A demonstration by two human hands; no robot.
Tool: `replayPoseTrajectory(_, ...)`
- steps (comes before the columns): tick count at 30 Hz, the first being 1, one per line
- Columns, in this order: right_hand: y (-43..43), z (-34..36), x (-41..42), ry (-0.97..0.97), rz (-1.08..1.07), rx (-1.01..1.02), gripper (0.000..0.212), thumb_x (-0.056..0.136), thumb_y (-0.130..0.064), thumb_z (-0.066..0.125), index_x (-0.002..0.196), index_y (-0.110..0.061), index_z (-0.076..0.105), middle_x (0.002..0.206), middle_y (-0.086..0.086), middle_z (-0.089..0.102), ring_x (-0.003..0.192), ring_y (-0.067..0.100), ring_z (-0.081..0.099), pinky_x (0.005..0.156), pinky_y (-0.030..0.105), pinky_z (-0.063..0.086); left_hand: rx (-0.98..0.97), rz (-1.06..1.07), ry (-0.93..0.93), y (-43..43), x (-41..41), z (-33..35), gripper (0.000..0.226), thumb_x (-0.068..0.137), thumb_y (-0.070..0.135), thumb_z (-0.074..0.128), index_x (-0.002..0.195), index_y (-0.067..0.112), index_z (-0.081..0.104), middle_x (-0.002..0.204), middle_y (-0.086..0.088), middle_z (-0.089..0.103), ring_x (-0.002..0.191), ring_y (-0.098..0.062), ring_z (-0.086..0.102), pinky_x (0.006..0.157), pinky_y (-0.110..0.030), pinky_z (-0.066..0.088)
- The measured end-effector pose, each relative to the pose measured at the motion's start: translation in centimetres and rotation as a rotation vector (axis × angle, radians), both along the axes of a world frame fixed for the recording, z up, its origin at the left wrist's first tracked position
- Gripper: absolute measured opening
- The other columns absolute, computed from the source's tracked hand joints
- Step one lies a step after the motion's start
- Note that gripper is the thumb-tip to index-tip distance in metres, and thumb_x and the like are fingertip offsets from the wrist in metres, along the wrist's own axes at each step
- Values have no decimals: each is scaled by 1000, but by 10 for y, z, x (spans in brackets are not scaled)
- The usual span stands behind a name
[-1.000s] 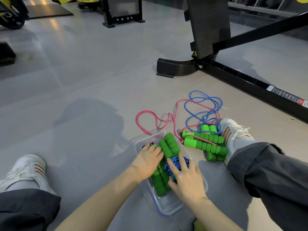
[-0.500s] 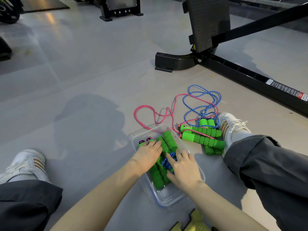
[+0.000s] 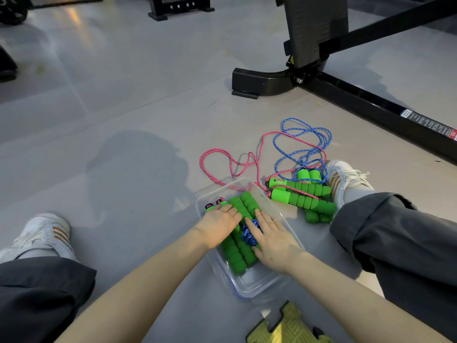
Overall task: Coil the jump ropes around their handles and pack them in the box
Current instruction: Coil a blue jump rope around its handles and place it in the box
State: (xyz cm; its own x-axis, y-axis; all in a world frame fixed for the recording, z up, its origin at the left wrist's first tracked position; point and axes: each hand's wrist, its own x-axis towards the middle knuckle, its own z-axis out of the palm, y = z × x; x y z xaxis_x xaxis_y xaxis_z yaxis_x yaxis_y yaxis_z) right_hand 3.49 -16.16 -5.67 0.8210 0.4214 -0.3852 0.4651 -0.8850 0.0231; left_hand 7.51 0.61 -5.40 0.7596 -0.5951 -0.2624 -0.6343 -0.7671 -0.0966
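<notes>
Right hand [image 3: 274, 241] shifted beside blue coil [image 3: 248, 235], green handles [image 3: 244, 206] in box [image 3: 262, 290]

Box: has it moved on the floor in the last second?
No. The box keeps the same offset from the bench foot; only the head camera tilted, shifting both up in frame together.

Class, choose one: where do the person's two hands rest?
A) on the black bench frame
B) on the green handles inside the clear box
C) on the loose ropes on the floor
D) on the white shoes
B: the left hand and right hand lie flat on the green handles inside the clear box.
</notes>
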Motion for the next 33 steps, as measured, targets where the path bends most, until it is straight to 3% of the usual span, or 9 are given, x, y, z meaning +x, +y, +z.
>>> replayPoseTrajectory(8,2,-9,2,4,3,-1,68,98,-38,27,149,-16,-13,155,17,-17,144,28,-16,117,40,-10,2,74,44,-4,-4,8,49,93,3,47,140,5,33,150,-12,32,142,-23,23,117,-33,16)
replayPoseTrajectory(13,-5,0,5,-21,22,8,72,87,-48,8,150,-16,-7,156,17,-12,145,28,-10,116,36,-8,-100,214,152,-11,-22,1,63,102,40,31,152,9,8,160,-7,8,147,-22,-2,119,-39,-4)
replayPoseTrajectory(15,-6,5,3,-91,75,-27,78,83,-50,17,147,-7,22,153,23,19,141,34,24,115,41,18,-46,199,152,-13,-28,-2,68,101,47,29,152,8,4,160,-8,4,147,-23,-7,118,-41,-8)
replayPoseTrajectory(18,-16,9,3,-79,215,-116,72,62,-59,67,117,-12,66,120,11,65,98,26,67,81,37,55,-11,231,103,-21,-32,-1,69,101,47,27,151,5,5,159,-12,5,146,-26,-6,118,-43,-9)
replayPoseTrajectory(20,-26,13,3,-70,317,-135,77,63,-55,74,125,-12,60,126,10,62,101,28,66,82,34,54,7,226,90,-25,-33,0,68,101,44,30,151,3,10,159,-15,7,146,-29,-4,117,-44,-7)
replayPoseTrajectory(24,-33,27,10,47,441,-172,70,97,-38,42,150,-12,4,158,10,2,143,35,16,112,41,24,-47,227,109,-24,-33,1,59,97,43,43,145,8,33,157,-15,17,146,-31,0,118,-45,-5)
replayPoseTrajectory(26,-33,25,9,54,417,-159,72,96,-39,44,150,-12,6,158,11,4,143,36,15,114,42,24,-83,227,124,-21,-32,0,58,94,43,49,142,12,38,157,-13,18,146,-29,0,117,-45,-6)
replayPoseTrajectory(30,-29,11,8,0,401,-107,64,59,-52,81,108,-14,68,118,13,66,96,34,68,76,38,57,-105,211,157,-14,-29,-4,59,92,47,53,143,20,41,158,-11,13,147,-27,-3,117,-42,-8)
replayPoseTrajectory(33,-21,-1,10,-72,346,-63,47,49,-48,86,83,-20,69,104,10,72,79,33,71,60,37,59,-85,201,161,-13,-28,-3,60,93,49,50,144,21,39,159,-11,8,147,-27,-5,116,-40,-8)
